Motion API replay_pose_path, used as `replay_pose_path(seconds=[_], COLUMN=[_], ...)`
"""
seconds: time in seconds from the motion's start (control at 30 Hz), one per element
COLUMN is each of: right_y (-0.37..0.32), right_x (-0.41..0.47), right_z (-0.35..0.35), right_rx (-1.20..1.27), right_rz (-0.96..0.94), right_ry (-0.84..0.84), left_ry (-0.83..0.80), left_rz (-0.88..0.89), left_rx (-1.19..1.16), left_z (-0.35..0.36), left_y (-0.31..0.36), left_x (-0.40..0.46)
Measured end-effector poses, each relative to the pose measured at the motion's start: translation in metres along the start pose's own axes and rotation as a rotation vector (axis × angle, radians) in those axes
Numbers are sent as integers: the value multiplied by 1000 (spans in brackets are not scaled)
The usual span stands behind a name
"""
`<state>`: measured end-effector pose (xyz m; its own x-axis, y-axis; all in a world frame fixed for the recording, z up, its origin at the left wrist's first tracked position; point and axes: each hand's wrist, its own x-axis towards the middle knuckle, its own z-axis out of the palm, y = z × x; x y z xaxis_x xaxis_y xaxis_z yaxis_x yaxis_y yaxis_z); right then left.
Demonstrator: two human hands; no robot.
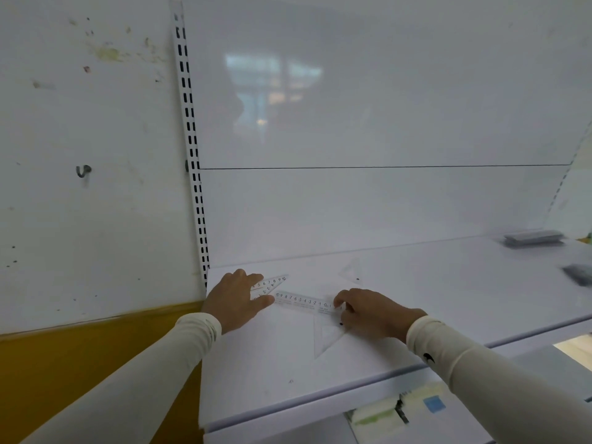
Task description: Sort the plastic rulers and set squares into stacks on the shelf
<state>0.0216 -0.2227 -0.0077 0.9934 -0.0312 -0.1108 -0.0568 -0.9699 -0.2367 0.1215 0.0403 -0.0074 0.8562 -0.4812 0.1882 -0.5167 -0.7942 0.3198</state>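
A clear plastic ruler (304,302) lies flat on the white shelf (272,373), running left to right between my hands. My left hand (235,299) rests on a clear set square (272,283) at the shelf's back left corner, fingers spread over it. My right hand (368,310) pinches the right end of the ruler with curled fingers. Below that hand lies another clear set square (326,338), faint against the shelf. A third clear set square (350,270) lies further back.
A slotted upright (192,149) runs up the back panel at the left. Two dark stacks (533,238) (578,274) sit on the shelf at the far right. Price labels (400,408) hang on the shelf's front edge. A hook (83,170) sticks out of the left wall.
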Motion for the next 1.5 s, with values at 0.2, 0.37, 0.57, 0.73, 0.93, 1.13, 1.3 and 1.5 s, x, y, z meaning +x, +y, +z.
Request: replay_pose_path(seconds=[0.2, 0.37, 0.57, 0.73, 0.93, 1.13, 1.3, 1.5], right_y=[-6, -1, 30, 75, 187, 329, 419, 511], right_x=[2, 6, 1, -30, -109, -225, -322, -409], right_z=[7, 10, -4, -29, -64, -94, -97, -81], right_rx=[-61, -35, 17, 51, 17, -18, 16, 60], right_rz=[27, 104, 156, 144, 269, 497, 682, 903], right_ry=[95, 181, 253, 313, 313, 385, 422, 434], left_ry=[24, -40, -96, -143, -174, -231, -313, -397], left_rz=[38, 112, 191, 321, 521, 746, 876, 1048], left_rx=[-138, -130, -83, -49, -50, -94, -135, -145], left_z=[-2, 3, 18, 36, 78, 140, 189, 250], left_y=[-16, -20, 11, 83, 231, 412, 531, 659], left_x=[-1, 6, 10, 24, 46, 65, 63, 70])
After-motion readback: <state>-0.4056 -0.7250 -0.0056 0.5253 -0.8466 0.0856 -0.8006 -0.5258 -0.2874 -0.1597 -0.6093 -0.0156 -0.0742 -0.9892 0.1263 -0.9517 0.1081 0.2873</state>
